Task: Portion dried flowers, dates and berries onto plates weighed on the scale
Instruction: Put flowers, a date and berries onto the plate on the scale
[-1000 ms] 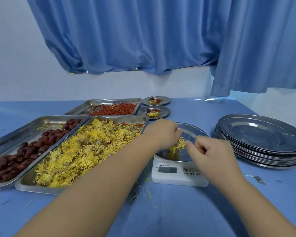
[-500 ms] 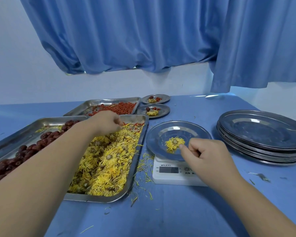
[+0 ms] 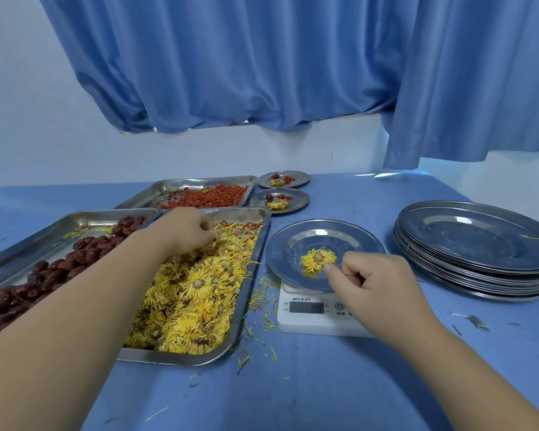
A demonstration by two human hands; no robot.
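A steel plate [image 3: 293, 244] rests on a white digital scale [image 3: 308, 318], with one yellow dried flower [image 3: 316, 259] on it. My right hand [image 3: 377, 287] is curled at the plate's near edge, its fingertip touching that flower. My left hand [image 3: 189, 230] reaches into the far end of the tray of yellow dried flowers [image 3: 199, 293], fingers pinched in the petals. Left of it lies a tray of dark red dates [image 3: 44, 272]. Behind sits a tray of red berries [image 3: 212, 195].
Two filled small plates [image 3: 279, 199] [image 3: 283, 179] stand behind the scale. A stack of empty steel plates [image 3: 476, 247] is at the right. Loose petals litter the blue cloth around the scale. A blue curtain hangs behind the table.
My left hand left the plate on the scale and went to the far end of the flower tray. One flower now lies on the plate. My right hand stayed by the plate.
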